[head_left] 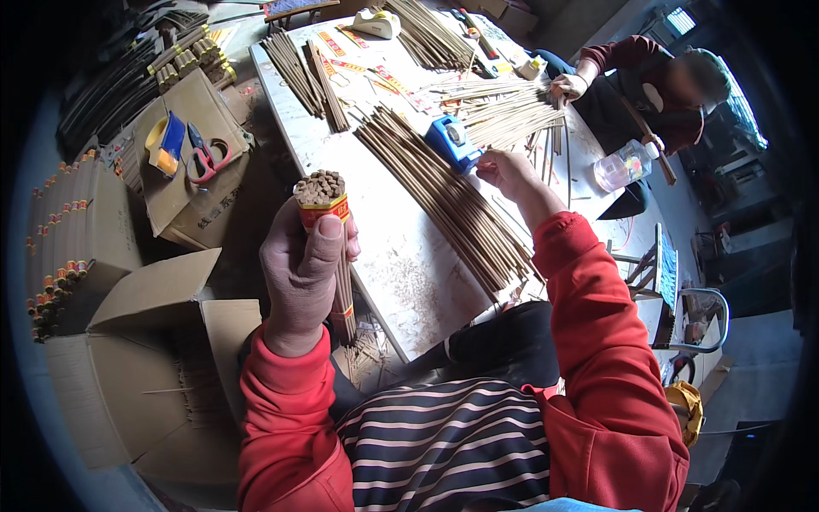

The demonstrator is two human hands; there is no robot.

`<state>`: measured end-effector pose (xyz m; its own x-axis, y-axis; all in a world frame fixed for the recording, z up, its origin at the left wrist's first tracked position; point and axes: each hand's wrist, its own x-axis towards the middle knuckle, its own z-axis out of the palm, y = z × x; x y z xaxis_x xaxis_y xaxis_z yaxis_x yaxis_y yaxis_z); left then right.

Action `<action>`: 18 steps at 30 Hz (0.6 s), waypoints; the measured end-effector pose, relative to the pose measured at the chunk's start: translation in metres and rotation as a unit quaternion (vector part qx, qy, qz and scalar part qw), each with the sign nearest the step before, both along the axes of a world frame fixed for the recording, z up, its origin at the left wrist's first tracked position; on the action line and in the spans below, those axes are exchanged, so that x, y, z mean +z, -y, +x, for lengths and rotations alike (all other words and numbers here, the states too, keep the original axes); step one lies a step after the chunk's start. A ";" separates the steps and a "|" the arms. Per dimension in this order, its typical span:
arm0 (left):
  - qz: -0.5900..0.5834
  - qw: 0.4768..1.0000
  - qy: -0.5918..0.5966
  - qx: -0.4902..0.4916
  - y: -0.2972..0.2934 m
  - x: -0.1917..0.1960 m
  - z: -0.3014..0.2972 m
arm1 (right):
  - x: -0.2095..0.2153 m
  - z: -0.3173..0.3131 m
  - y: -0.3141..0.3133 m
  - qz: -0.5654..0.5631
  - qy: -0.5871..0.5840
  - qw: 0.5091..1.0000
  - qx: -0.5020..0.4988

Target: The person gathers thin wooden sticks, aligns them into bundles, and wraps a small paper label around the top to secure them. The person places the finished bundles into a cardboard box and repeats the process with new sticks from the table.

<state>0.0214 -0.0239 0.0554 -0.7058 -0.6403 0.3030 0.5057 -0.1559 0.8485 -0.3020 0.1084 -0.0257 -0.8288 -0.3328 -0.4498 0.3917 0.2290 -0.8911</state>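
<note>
My left hand is closed around an upright bundle of brown incense sticks, left of the table. A red and yellow paper band wraps the bundle near its top, and another band shows lower down. Over the table, my right hand has its fingertips pinched at the near end of a blue tape dispenser. Whatever lies between those fingertips is too small to make out. Beneath the dispenser, a long row of loose brown incense sticks stretches diagonally across the white table.
An open cardboard box stands at lower left. Behind it, another carton bears scissors and a blue-yellow tape dispenser. Across the table, a co-worker's hand touches pale sticks near a plastic bottle.
</note>
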 end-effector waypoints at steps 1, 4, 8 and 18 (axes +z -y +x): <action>-0.002 1.000 -0.003 -0.001 0.001 -0.001 0.000 | -0.001 -0.001 0.000 0.017 0.003 1.000 -0.004; -0.001 1.000 0.000 0.000 0.001 -0.002 -0.001 | 0.000 0.002 0.000 0.010 0.042 0.999 -0.003; -0.002 1.000 0.007 -0.003 0.003 -0.004 -0.001 | -0.001 0.004 -0.004 -0.029 0.056 0.998 0.009; 0.007 1.000 -0.014 -0.008 -0.004 -0.003 -0.002 | -0.002 -0.006 0.003 0.012 0.084 0.996 0.005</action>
